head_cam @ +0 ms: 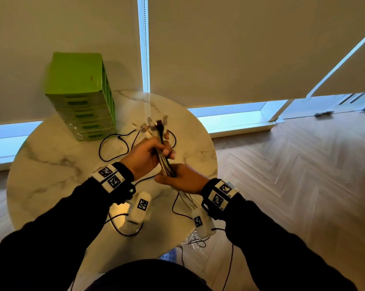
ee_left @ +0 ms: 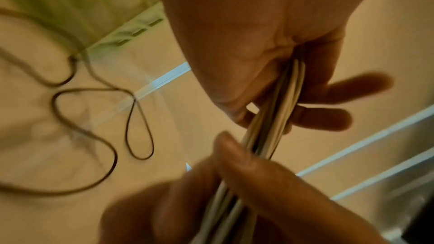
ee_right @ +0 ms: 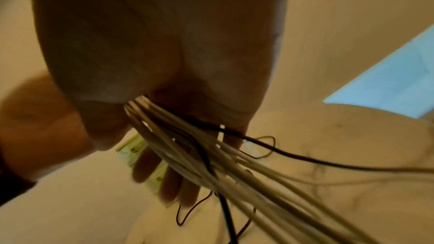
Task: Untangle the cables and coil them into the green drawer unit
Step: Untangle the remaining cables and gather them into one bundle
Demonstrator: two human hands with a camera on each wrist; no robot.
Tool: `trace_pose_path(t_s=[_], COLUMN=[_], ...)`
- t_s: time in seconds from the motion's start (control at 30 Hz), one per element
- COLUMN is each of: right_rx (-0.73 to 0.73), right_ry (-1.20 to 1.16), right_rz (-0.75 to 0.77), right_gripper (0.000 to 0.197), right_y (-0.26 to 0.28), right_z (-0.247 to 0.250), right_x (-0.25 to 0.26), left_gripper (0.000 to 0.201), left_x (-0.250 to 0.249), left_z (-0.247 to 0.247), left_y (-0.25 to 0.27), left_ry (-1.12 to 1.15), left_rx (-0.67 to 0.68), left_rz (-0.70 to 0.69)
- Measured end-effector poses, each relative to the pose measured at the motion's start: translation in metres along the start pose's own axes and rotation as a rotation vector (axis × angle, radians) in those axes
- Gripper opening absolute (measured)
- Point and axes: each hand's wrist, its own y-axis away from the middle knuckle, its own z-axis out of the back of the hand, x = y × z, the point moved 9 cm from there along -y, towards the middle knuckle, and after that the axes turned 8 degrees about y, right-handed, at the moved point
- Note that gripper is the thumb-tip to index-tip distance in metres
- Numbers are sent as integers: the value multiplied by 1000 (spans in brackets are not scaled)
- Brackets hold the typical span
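Note:
A bundle of white and black cables point(head_cam: 165, 164) is held upright over the round marble table point(head_cam: 51, 164). My left hand point(head_cam: 156, 151) grips it just below the plug ends point(head_cam: 154, 124). My right hand point(head_cam: 175, 178) grips the same bundle lower down, and the strands trail off the table's near edge. In the left wrist view the bundle point(ee_left: 277, 114) runs from the left hand point(ee_left: 258, 44) into the right hand's fingers point(ee_left: 234, 155). In the right wrist view several strands point(ee_right: 211, 155) fan out below the right hand point(ee_right: 164, 62). The green drawer unit point(head_cam: 80, 97) stands at the table's far left, all drawers closed.
A loose black cable point(head_cam: 112, 148) loops on the table between the drawer unit and my hands. More cable ends point(head_cam: 195, 241) hang past the near right edge over the wooden floor point(head_cam: 303, 185). Window blinds point(head_cam: 240, 49) close off the far side.

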Motion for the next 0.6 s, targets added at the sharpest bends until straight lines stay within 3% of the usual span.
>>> trace_pose_path(t_s=[0.1,0.17,0.27,0.33,0.4,0.53,0.6], right_rx=[80,42,-151,-165,-9,407,472], right_ry=[-82,-125,-202,-251,-292,-157,4], right_rz=[-93,-125,-64,-67,-77,-161,-273], right_gripper=[42,38,9,22,37,36,34], right_y=[-5,-5,-1,3,6,30,45], right_z=[-4,5,27,28,11,-35,-41], right_x=[-15,-18,-15,-22,-33,-80,-124], left_gripper=[30,31,27,25,18,9,8], left_x=[-5,-6,-4,-3,0,7,6], left_z=[-24,-30,-35,-42,-49,-59,-61], left_y=[5,7,7,2,-1,-3,-4], left_ry=[-367,-510,-481,-328,-191,-121,-129], left_rx=[151,171,129,98,77,116,133], left_rz=[25,30,56,78,114,204,225])
